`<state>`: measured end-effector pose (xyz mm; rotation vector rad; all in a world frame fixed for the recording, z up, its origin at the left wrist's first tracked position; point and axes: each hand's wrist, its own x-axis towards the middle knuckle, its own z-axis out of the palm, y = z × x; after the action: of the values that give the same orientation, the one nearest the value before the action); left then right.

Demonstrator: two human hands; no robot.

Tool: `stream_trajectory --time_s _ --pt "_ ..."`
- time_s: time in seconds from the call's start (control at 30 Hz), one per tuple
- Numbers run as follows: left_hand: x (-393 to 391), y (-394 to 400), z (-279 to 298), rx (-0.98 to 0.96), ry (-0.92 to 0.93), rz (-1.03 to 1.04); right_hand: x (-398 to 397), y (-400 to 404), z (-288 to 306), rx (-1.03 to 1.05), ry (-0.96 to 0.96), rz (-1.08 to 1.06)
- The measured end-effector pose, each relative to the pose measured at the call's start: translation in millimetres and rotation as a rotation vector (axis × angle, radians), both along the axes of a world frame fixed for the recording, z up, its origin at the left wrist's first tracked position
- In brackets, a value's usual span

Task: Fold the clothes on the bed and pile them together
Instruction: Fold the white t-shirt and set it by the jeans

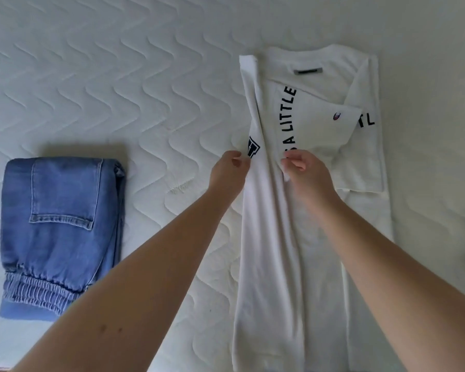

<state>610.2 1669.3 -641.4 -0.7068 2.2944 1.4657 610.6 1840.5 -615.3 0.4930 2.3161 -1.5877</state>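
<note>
Head view: left hand [230,170] and right hand [306,170] each pinch folds of the white T-shirt [314,237]. Risk: uneven tension skews the sleeve fold.

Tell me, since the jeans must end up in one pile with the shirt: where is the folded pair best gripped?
Probably at the folded jeans' right-hand long edge, where the layers stack. Come in from that open mattress side, slide fingers under and thumb on top, so the fold stays closed. The gathered cuff at the near end is bulkier, a poorer grip.
</note>
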Motion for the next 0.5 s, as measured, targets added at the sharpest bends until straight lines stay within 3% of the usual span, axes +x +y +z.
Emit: stream_trajectory --time_s 0.33,0.5 --pt "-101.2 11.6 5.8 -0.119 -0.05 -0.069 -136.6 -19.0 6.1 0.097 0.092 0.223" --pt "-108.3 -4.0 6.8 -0.062 -0.075 -0.059 -202.8 -55.6 3.3 0.251 0.15 0.373"
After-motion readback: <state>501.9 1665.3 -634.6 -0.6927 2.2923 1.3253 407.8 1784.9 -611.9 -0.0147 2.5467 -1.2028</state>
